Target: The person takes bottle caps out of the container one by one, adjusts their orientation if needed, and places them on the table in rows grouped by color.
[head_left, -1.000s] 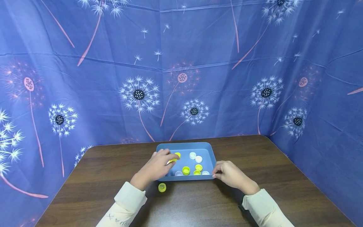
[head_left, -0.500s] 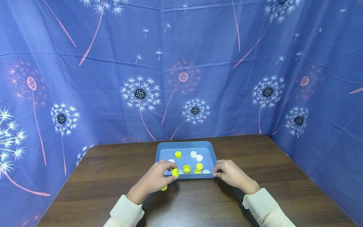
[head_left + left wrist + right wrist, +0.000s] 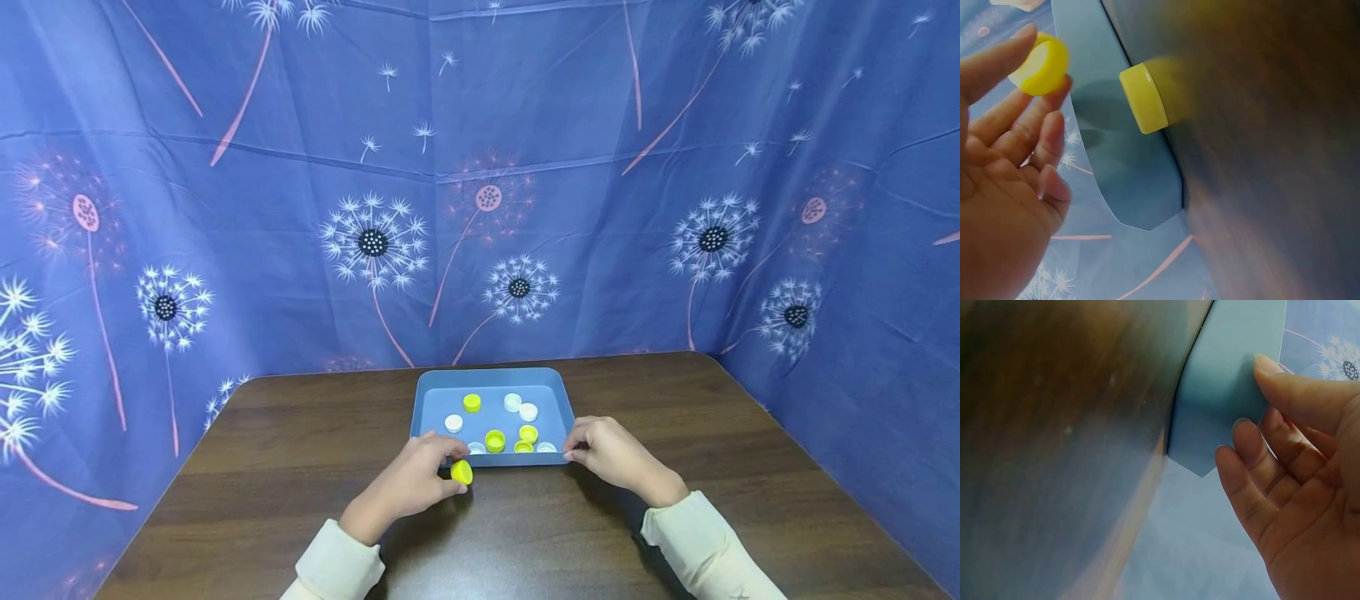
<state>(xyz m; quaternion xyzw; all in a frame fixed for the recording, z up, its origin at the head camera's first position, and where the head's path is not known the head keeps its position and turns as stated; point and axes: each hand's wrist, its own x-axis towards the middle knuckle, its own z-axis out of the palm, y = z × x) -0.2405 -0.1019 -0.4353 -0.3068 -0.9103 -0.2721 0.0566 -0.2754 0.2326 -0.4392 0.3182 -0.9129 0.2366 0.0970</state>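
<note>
My left hand (image 3: 407, 479) pinches a yellow bottle cap (image 3: 462, 472) between thumb and fingers, just in front of the blue tray (image 3: 517, 461). In the left wrist view a second yellow cap (image 3: 1144, 99) rests on the table close to the tray's front wall; the left hand hides it in the head view. At the tray's front right corner my right hand (image 3: 621, 457) pinches the rim between thumb and fingers. Inside the tray lie several yellow caps (image 3: 472, 403) and several white caps (image 3: 453, 423), some of them partly behind the front wall.
The tray stands toward the back of a dark brown wooden table (image 3: 525, 542). A blue cloth (image 3: 600, 208) with a dandelion print hangs behind the table and along its sides.
My left hand has picked a yellow cap out of the tray's left side and brought it toward me over the front wall. The right hand has stayed at the tray's corner.
</note>
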